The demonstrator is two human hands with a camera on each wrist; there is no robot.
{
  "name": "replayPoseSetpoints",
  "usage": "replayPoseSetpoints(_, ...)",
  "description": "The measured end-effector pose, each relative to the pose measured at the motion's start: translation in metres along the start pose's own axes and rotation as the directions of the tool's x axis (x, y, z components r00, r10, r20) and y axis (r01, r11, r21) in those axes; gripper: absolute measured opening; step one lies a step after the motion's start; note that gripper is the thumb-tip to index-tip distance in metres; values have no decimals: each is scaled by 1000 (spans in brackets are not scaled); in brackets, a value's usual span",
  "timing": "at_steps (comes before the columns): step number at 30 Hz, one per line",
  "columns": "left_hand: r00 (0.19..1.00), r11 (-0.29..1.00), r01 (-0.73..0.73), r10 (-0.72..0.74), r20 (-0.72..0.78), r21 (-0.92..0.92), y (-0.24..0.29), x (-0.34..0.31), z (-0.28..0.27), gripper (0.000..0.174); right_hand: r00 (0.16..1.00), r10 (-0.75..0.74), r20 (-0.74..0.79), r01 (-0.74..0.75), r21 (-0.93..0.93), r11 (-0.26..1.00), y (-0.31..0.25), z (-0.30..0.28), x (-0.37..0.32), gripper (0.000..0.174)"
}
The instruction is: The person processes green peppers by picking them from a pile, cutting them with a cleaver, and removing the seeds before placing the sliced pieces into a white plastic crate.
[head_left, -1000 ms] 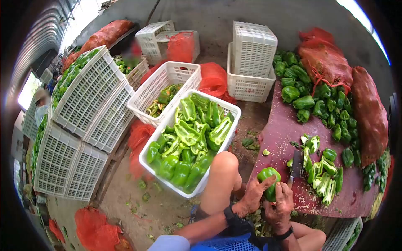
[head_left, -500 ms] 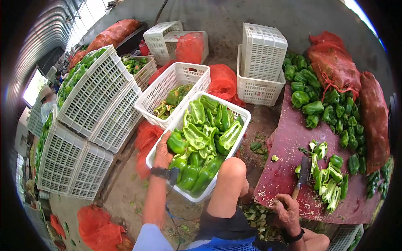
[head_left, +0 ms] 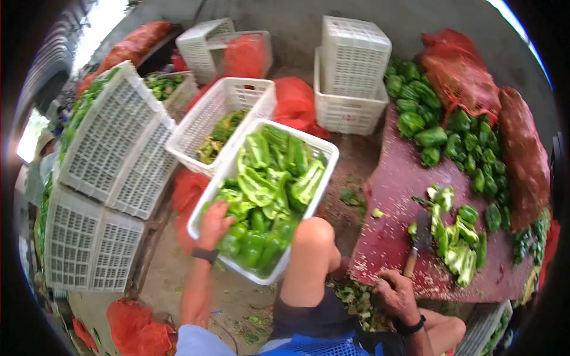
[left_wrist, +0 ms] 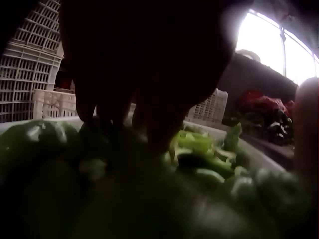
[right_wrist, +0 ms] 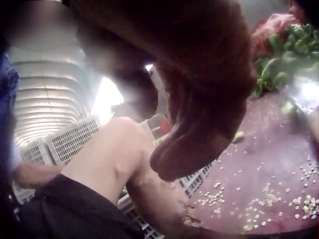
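My left hand (head_left: 215, 224) is over the near left side of a white crate (head_left: 196, 221) full of green bell peppers (head_left: 255, 244), some whole and some cut. Its fingers (left_wrist: 112, 99) point down at the peppers in the left wrist view, dark against the light. My right hand (head_left: 396, 296) hangs with loosely curled fingers and nothing in them, close by the wooden handle of a knife (head_left: 424, 230). That knife lies on a dark red board (head_left: 386, 237), beside cut pepper pieces (head_left: 463, 255) and scattered seeds.
Whole peppers (head_left: 430, 137) and red mesh sacks (head_left: 525, 160) cover the board's far right. A second white crate (head_left: 178, 139) with scraps stands behind the full one. Crate stacks (head_left: 110, 136) rise at the left. A bare knee (head_left: 314, 237) separates the full crate from the board.
My left hand has carried a bell pepper from between both hands over to the full crate, then drawn back toward its left rim. My right hand has parted from it and lowered beside the knife.
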State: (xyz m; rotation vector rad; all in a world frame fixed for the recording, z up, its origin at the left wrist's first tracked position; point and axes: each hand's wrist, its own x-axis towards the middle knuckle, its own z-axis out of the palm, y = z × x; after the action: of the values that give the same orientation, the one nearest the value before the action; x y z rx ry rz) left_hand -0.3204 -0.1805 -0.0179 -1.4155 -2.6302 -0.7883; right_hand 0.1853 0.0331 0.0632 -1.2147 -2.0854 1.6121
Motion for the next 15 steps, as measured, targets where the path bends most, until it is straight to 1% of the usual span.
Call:
replayPoseSetpoints(1,990,1000,-6,2,140,26,-15,-4,12,46,1000,-17,12,17,-43,999,1,-3,-2,17)
replayPoseSetpoints(2,998,1000,19,-20,56,20,-41,-16,27,43,995,-98,22,99,-66,993,-9,-3,-1,18)
replayPoseSetpoints(3,996,987,79,-74,43,-142,-31,-16,21,35,986,-165,14,166,-110,980,-19,-2,2,18)
replayPoseSetpoints(4,1000,999,5,-4,18,-51,-29,-14,22,29,988,-153,4,151,-164,975,-8,-6,2,19)
replayPoseSetpoints(5,1000,997,-20,19,-8,-77,-42,-21,32,26,985,-170,-25,161,-207,965,1,-9,3,19)
replayPoseSetpoints(6,989,992,-126,127,-70,20,-43,-22,35,25,977,-196,-79,179,-180,967,3,-13,3,19)
replayPoseSetpoints(7,985,984,-169,166,-54,-47,-27,-19,31,25,963,-240,-123,224,-135,965,7,-23,2,19)
replayPoseSetpoints(8,989,984,-118,105,103,133,-16,-16,21,35,960,-223,-170,196,-164,967,13,-44,-3,19)
replayPoseSetpoints(9,974,934,-90,11,225,346,-14,-11,11,47,965,-156,-209,134,-114,984,20,-56,-1,19)
replayPoseSetpoints(10,975,935,-114,40,219,337,-16,-8,9,47,967,-92,-238,82,-51,995,29,-67,3,19)
replayPoseSetpoints(11,960,927,-183,97,262,327,-21,-3,7,45,945,-52,-323,67,34,997,44,-83,5,16)
replayPoseSetpoints(12,940,915,-249,149,307,318,-22,6,8,43,896,-58,-441,13,-104,994,54,-103,4,14)
replayPoseSetpoints(13,937,909,-268,168,307,319,-18,17,11,43,841,-85,-534,22,-124,992,83,-122,5,14)
replayPoseSetpoints(14,966,959,-167,113,232,230,-14,21,16,43,775,45,-630,-148,-112,983,107,-143,8,14)
replayPoseSetpoints(15,986,989,-76,56,156,124,-9,25,21,42,700,-145,-699,-183,-372,910,107,-162,5,16)
